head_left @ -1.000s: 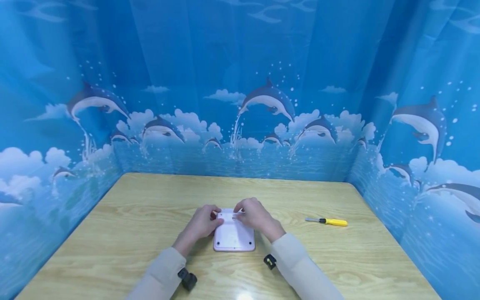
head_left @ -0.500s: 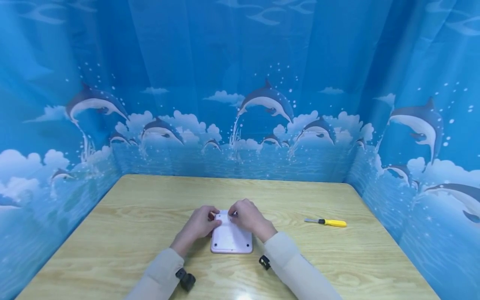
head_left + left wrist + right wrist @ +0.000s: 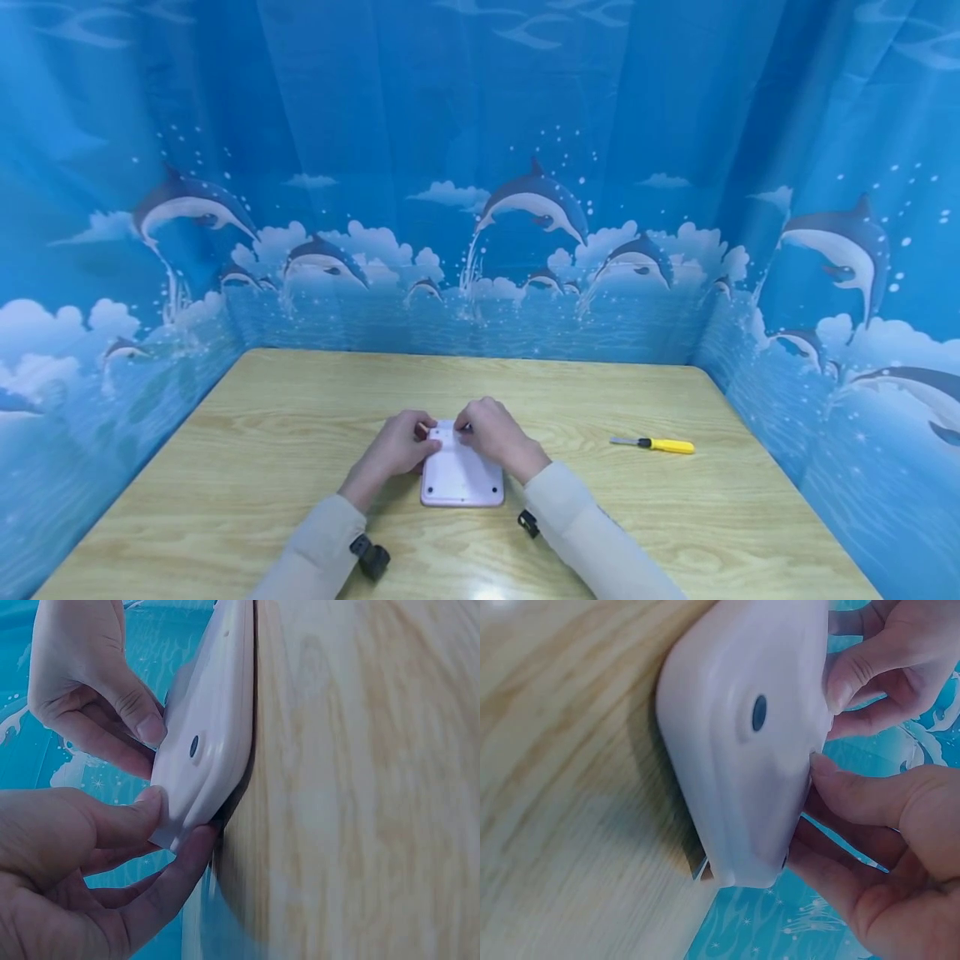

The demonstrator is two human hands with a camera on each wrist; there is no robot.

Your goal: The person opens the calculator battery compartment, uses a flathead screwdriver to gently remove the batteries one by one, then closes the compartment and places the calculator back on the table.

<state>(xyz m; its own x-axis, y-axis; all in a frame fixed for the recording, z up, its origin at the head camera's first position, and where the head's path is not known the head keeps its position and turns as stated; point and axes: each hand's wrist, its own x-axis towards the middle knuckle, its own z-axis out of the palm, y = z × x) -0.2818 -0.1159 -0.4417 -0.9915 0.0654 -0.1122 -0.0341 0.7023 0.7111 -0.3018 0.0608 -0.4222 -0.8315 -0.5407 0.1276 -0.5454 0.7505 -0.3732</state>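
Note:
A pale pink calculator (image 3: 462,479) lies back up on the table, with small dark round feet at its corners. My left hand (image 3: 397,446) grips its far left corner. In the left wrist view, the left thumb (image 3: 148,810) rests on the back and a finger reaches under the edge. My right hand (image 3: 497,433) is over the far part of the back, fingers bent. In the right wrist view, the right thumb (image 3: 832,771) touches the back, its other fingers close by the far edge. I cannot tell whether the right fingertips pinch something small; they hide that spot.
A screwdriver (image 3: 663,446) with a yellow handle lies on the wood-grain table (image 3: 300,392) to the right. A blue dolphin-print curtain (image 3: 420,317) hangs around the table's far and side edges. Black wrist cameras (image 3: 371,558) are worn at both sleeves.
The right hand has moved slightly left across the calculator's back, covering a small greyish spot seen earlier. The left hand keeps its grip. The calculator and both hands sit slightly further left in view.

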